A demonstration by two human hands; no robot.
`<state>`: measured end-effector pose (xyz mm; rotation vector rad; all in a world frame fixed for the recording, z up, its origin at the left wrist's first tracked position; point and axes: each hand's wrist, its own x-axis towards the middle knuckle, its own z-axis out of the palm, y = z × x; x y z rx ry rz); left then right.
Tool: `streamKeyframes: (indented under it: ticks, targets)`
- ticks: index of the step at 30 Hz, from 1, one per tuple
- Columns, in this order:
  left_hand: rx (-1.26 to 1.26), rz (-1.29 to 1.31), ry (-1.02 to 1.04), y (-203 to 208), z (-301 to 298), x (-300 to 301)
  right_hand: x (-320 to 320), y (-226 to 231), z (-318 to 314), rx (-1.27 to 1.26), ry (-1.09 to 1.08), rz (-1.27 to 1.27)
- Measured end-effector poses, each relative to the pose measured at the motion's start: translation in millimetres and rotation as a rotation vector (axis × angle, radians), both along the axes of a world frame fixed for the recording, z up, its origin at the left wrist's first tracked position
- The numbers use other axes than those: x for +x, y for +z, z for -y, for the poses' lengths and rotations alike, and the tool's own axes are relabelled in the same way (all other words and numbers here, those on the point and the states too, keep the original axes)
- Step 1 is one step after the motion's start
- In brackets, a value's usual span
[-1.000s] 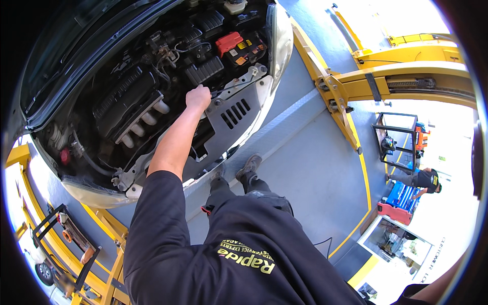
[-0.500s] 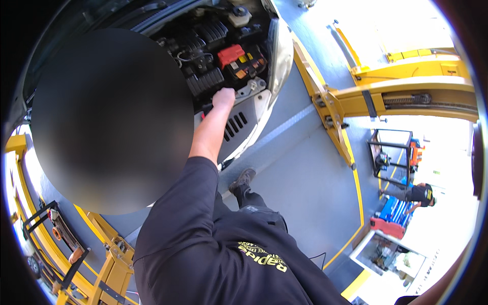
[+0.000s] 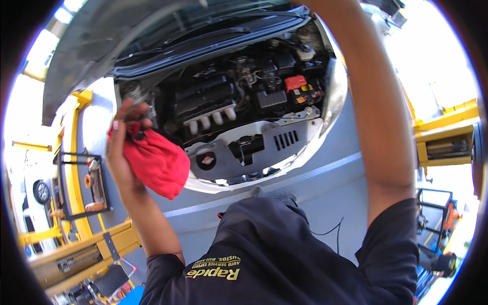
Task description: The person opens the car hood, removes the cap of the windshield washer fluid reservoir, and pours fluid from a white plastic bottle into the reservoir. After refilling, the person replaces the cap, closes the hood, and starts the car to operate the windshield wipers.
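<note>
At the left side of the engine bay, my left hand (image 3: 121, 147) is raised with its fingers curled around a bunched red cloth (image 3: 158, 161). The cloth hangs from the palm in front of the car's left front corner, and the fingertips are blurred. My right arm stretches up past the right headlight (image 3: 338, 96), and its hand lies beyond the top edge of the picture. Between my arms is the open engine bay, with a black engine cover (image 3: 203, 96), a red battery terminal cover (image 3: 296, 83) and a grey front panel (image 3: 300, 137).
The raised hood (image 3: 84, 66) spans the upper left. Yellow lift arms stand at the left (image 3: 86, 254) and right (image 3: 447, 129). A black metal frame stand (image 3: 81, 157) is at the left. Another person (image 3: 445, 263) is at the far right.
My left hand has left the front edge of the engine bay and risen to the left, the red cloth now in plain sight. My right arm has come up. The view has turned.
</note>
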<state>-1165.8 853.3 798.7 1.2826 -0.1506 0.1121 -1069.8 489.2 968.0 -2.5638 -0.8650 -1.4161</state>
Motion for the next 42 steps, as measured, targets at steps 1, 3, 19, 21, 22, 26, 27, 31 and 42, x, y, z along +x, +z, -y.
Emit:
streamKeyframes:
  ticks: [1, 3, 19, 21, 22, 26, 27, 31, 42]
  targets:
    - [-0.075, 0.037, 0.044, 16.9, -5.8, -12.9, -25.9, -18.8, 3.5, 0.069, 0.017, -0.123]
    - [-0.112, -0.004, 0.09, 34.0, -5.9, -35.5, -70.7, -65.5, -3.4, 0.169, -0.041, -0.111]
    - [-0.441, -0.973, 0.242, -220.8, 13.6, -137.8, -284.5, -432.2, -19.8, 1.404, -0.256, -0.747]
    - [-0.519, -1.001, 0.178, -270.2, 14.0, -135.8, -288.1, -472.4, -9.3, 2.274, -0.222, -1.262]
    - [-0.515, -1.009, 0.138, -287.8, 9.4, -135.4, -281.0, -489.9, -6.2, 2.461, 0.009, -1.375]
    - [-0.473, -1.047, 0.091, -319.8, 5.3, -134.7, -254.1, -517.5, -7.6, 2.593, 0.269, -1.414]
    - [-0.472, -1.027, 0.054, -317.4, 4.7, -135.7, -250.7, -513.8, -10.7, 2.589, 0.259, -1.397]
    - [-0.516, -0.994, 0.006, -288.5, 0.2, -146.9, -260.5, -471.0, -13.7, 2.492, 0.311, -1.399]
    - [-0.406, -1.16, 0.1, -367.3, -8.6, -156.9, -268.0, -559.8, -7.0, 2.444, 0.11, -1.512]
